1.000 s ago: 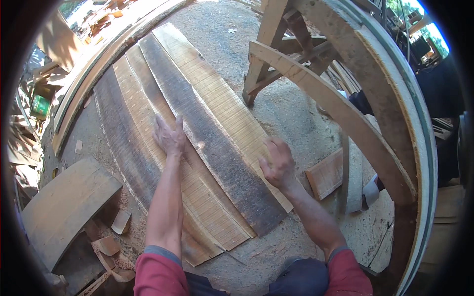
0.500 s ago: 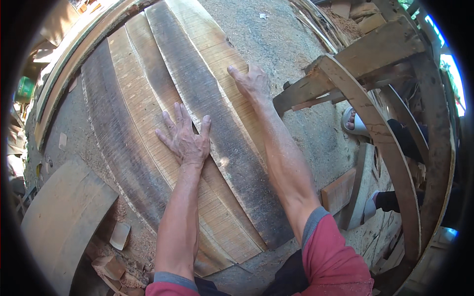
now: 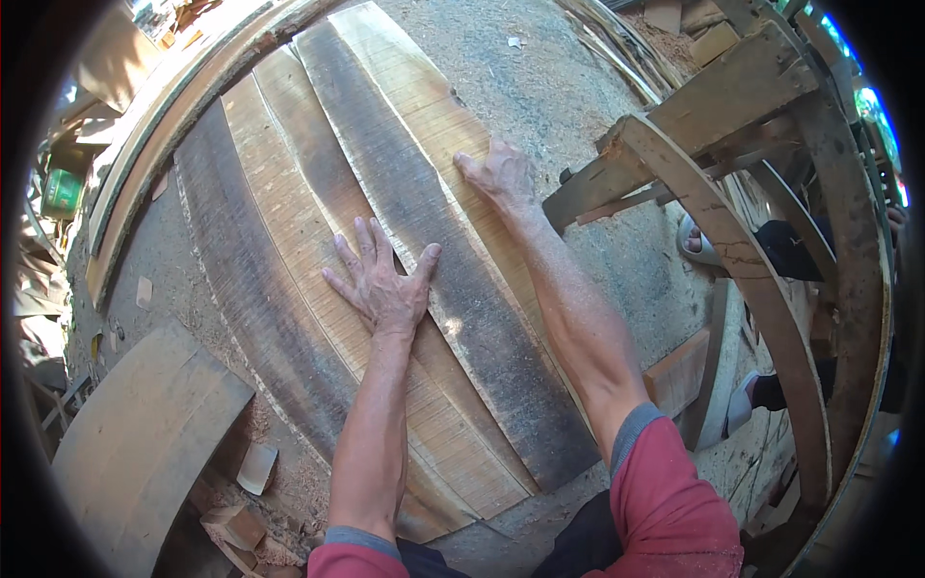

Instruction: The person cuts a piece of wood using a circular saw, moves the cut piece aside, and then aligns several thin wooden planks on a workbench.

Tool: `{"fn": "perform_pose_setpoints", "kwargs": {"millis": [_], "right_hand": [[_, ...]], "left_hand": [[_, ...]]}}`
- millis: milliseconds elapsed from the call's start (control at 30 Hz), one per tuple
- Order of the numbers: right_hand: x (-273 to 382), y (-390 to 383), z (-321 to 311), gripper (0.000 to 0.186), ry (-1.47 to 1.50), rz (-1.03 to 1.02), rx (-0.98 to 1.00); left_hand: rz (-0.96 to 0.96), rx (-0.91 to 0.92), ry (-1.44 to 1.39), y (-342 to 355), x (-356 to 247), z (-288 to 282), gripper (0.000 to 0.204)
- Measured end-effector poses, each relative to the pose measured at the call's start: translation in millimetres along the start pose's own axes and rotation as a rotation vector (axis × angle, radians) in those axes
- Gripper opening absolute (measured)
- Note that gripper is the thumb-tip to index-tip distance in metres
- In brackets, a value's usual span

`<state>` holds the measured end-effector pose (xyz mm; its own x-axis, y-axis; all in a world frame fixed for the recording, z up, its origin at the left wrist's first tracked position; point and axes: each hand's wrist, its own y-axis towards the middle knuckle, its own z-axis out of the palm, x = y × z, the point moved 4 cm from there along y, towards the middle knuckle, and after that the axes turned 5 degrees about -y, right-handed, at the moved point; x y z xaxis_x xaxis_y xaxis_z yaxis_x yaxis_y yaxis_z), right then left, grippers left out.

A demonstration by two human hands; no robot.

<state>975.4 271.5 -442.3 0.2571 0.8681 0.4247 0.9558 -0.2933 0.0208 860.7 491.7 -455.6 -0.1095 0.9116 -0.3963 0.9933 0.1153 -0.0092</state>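
Several long wooden boards lie side by side on the dusty ground, their grain running away from me. My left hand (image 3: 387,294) rests flat with spread fingers on a light brown board (image 3: 279,159), its thumb reaching over a dark-stained board (image 3: 385,173). At the outer right edge of a yellowish board (image 3: 409,91), my right hand (image 3: 503,177) lies over the rim. Its thumb stays on the top face while the other fingers go out of sight beyond the edge. A narrow dark gap shows between boards near my left fingers. Another dark board (image 3: 226,226) lies at the left.
A curved wooden frame (image 3: 742,231) stands at the right, with a person's sandalled foot (image 3: 699,241) behind it. A curved panel (image 3: 145,424) sits lower left, near wood offcuts (image 3: 234,527). Long curved timber (image 3: 145,164) borders the upper left, beside a green can (image 3: 63,193).
The whole view has shifted slightly, so the boards and both hands appear a little farther right and lower. Both hands keep about the same places on the boards.
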Motion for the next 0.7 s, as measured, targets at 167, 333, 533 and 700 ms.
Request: {"fn": "perform_pose_setpoints", "kwargs": {"millis": [167,333,533,700], "right_hand": [[13.8,-7.4,4.9,0.085,-0.031,0.000,-0.068],[-13.0,-5.9,1.5,0.093,0.063,-0.056,0.153],[-35.2,-122.1,-42.5,0.068,-0.079,-0.425,0.066],[-106.9,-286.0,-77.5,0.064,0.080,-0.399,-0.128]], "left_hand": [[0.004,-0.042,-0.010,-1.7,5.6,-0.5,0.105],[0.023,-0.104,-0.008,-4.3,2.9,12.9,0.100],[0.073,-0.202,0.021,1.4,18.2,19.5,0.097],[0.176,-0.317,-0.203,22.7,31.5,-23.8,0.091]]}}
